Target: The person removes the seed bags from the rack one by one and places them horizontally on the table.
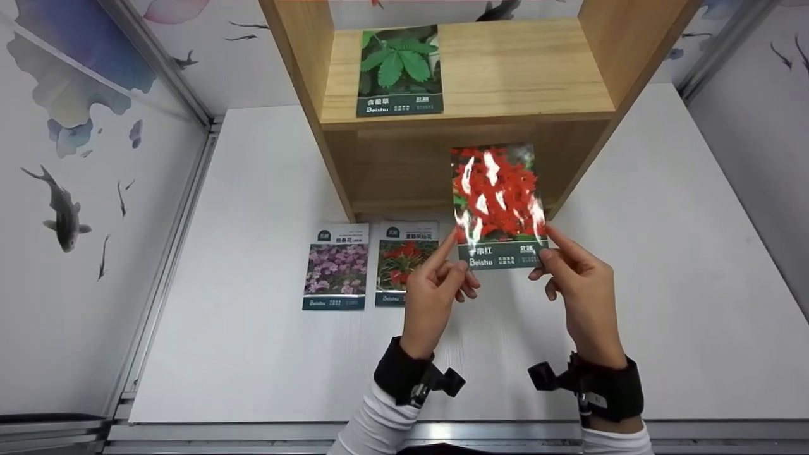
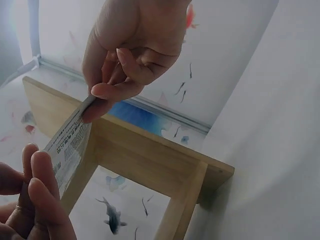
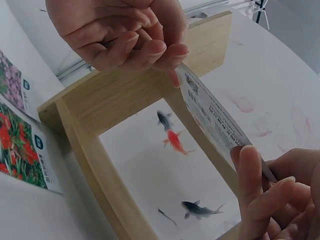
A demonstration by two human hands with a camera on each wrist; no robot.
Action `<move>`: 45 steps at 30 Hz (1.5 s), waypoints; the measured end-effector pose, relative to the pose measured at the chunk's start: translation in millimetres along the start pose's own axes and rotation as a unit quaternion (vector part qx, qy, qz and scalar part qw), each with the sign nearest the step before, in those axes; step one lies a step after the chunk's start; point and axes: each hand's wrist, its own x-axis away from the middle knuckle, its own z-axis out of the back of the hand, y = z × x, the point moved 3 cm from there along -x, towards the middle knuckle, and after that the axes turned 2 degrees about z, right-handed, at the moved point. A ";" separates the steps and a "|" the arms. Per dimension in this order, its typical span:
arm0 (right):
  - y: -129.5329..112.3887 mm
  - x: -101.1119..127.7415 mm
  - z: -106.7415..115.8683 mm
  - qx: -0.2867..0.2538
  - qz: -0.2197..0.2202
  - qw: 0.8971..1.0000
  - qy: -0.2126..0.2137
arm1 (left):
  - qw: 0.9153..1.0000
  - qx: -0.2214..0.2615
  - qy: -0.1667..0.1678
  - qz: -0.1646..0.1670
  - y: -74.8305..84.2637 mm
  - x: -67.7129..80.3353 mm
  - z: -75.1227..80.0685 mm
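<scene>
Fingers: red-flower seed packet (image 1: 498,205) was pinched at its lower corners by left hand (image 1: 436,287) and right hand (image 1: 578,284), upright, held before the wooden shelf (image 1: 468,95) | 10 o'clock of left hand: two packets (image 1: 370,265) were seen flat on the table (image 1: 253,354) | 12 o'clock: green-leaf packet (image 1: 400,69) was noted on the shelf board.

- Both hands, the left hand (image 1: 436,287) and the right hand (image 1: 584,284), are bare.
- Each wrist wears a black strap with a small black camera mount.
- The sleeves are white.
</scene>
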 end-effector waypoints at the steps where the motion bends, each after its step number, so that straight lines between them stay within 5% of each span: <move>1: 2.4 -0.1 0.1 0.005 -0.004 1.000 0.002 | 1.000 0.003 0.004 0.006 -2.9 0.2 0.5; 11: 26.3 0.5 2.9 0.001 -0.030 0.999 0.017 | 0.999 0.024 0.020 0.025 -22.4 3.5 2.7; 45: 93.2 7.5 6.5 0.127 -0.125 0.982 0.053 | 0.993 -0.048 0.042 0.100 -82.8 13.7 19.5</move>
